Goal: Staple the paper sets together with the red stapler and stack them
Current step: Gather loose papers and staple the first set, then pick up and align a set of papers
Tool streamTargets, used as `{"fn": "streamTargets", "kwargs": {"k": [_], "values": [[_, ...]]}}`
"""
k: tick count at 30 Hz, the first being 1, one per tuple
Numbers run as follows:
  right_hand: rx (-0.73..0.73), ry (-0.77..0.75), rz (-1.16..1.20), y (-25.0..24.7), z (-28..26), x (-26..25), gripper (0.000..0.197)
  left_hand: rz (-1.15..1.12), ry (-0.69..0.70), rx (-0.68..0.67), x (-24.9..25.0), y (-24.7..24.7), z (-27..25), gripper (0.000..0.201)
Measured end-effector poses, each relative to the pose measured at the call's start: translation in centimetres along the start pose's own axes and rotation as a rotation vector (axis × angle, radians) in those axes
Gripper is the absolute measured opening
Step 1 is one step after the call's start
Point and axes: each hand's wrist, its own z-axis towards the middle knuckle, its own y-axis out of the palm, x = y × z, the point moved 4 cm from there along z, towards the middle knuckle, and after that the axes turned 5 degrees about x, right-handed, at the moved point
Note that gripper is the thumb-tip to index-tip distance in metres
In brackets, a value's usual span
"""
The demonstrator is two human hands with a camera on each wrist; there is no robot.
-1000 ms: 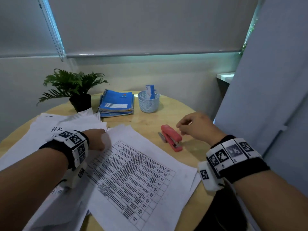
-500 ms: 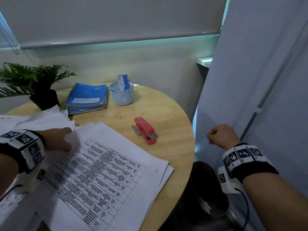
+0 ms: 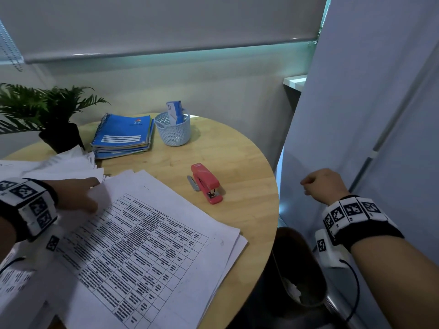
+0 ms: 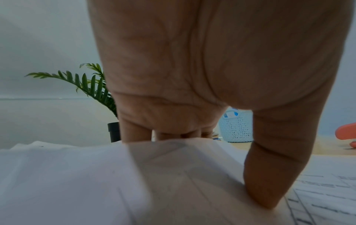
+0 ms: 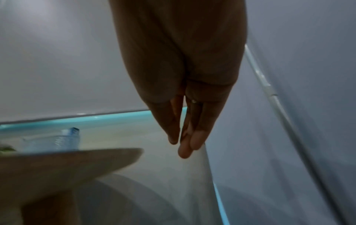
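The red stapler (image 3: 206, 182) lies by itself on the round wooden table (image 3: 237, 150), and its tip shows at the right edge of the left wrist view (image 4: 346, 132). A printed paper set (image 3: 147, 245) is spread at the front, and a loose white pile (image 3: 59, 165) lies to its left. My left hand (image 3: 83, 193) rests on these papers. Its thumb (image 4: 269, 182) presses the printed sheet and its straight fingers reach past a raised paper edge. My right hand (image 3: 323, 184) hangs off the table's right side, above a dark bin (image 3: 308, 264). Its thumb and fingertips (image 5: 185, 150) are bunched together, with nothing visible between them.
At the back of the table stand a potted fern (image 3: 52, 110), a stack of blue spiral notebooks (image 3: 123, 134) and a pale blue basket (image 3: 174, 131) holding a small box. A grey panel (image 3: 380, 91) stands close on the right. Crumpled paper lies in the bin.
My right hand left its spot beside the stapler and moved right, off the table and over the bin. The left hand stayed on the papers. My head turned right.
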Motion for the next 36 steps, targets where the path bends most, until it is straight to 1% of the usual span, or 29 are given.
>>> {"fn": "streamTargets", "kwargs": {"k": [5,9,10,13,14,16,18,20,21,22,24,26,28,29,30,31,32,33,34,35,36], "values": [[0.0,-0.132,0.06,-1.3,-1.3,-6.1,0.016,-0.043,0.012,0.055,0.5,-1.0,-1.1,0.065],[-0.014,-0.268,0.089,-2.3,-2.9,-12.9,0.014,-0.111,0.057,0.156,0.4,-2.9,-2.2,0.073],[-0.03,-0.3,0.1,-2.4,-3.4,-14.7,0.012,-0.125,0.084,0.193,0.4,-3.4,-2.5,0.072],[-0.069,-0.384,0.112,-2.0,-4.6,-20.0,0.009,-0.173,0.156,0.319,0.5,-5.7,-4.2,0.058],[-0.082,-0.405,0.122,-1.7,-5.1,-21.7,0.011,-0.205,0.178,0.367,0.5,-6.6,-4.7,0.054],[-0.117,-0.441,0.15,-0.6,-6.0,-24.9,0.021,-0.296,0.215,0.463,0.4,-8.4,-6.1,0.047],[-0.185,-0.441,0.226,0.8,-6.8,-27.5,0.041,-0.381,0.241,0.553,0.1,-10.0,-7.7,0.035],[-0.264,-0.441,0.35,1.8,-7.6,-29.7,0.063,-0.451,0.287,0.628,-0.2,-11.4,-9.4,0.023],[-0.303,-0.462,0.444,2.2,-8.0,-30.8,0.068,-0.481,0.314,0.666,-0.5,-12.0,-10.2,0.021],[-0.337,-0.475,0.533,2.5,-8.2,-31.6,0.068,-0.51,0.335,0.706,-0.8,-12.6,-11.0,0.02],[-0.362,-0.479,0.681,2.5,-8.8,-32.9,0.053,-0.562,0.353,0.779,-1.4,-13.3,-12.3,0.018],[-0.334,-0.45,0.757,2.2,-9.1,-33.4,0.039,-0.581,0.342,0.844,-2.2,-13.6,-13.3,0.018],[-0.295,-0.421,0.836,1.8,-9.2,-33.5,0.04,-0.603,0.294,0.94,-3.6,-13.7,-13.8,0.021],[-0.276,-0.415,0.899,1.4,-9.4,-33.6,0.039,-0.623,0.237,1.022,-4.7,-13.7,-14.0,0.026],[-0.255,-0.408,0.965,0.8,-9.5,-33.7,0.036,-0.673,0.159,1.115,-6.0,-13.7,-14.1,0.036],[-0.229,-0.411,1.027,0.2,-9.7,-33.8,0.033,-0.786,0.086,1.187,-7.3,-13.4,-14.1,0.049],[-0.193,-0.417,1.076,-0.6,-9.8,-33.8,0.031,-0.963,0.044,1.204,-8.3,-13.0,-14.2,0.061],[-0.153,-0.431,1.116,-1.5,-10.0,-33.9,0.028,-1.182,0.031,1.142,-8.8,-12.5,-14.2,0.069],[-0.116,-0.449,1.143,-2.3,-10.1,-34.1,0.024,-1.389,0.046,1.014,-8.6,-11.9,-14.1,0.069],[-0.087,-0.469,1.168,-3.1,-10.4,-34.3,0.021,-1.557,0.094,0.854,-8.0,-11.4,-13.9,0.062],[-0.066,-0.492,1.175,-3.7,-10.6,-34.6,0.019,-1.692,0.155,0.73,-7.3,-11.0,-13.7,0.052]]}}
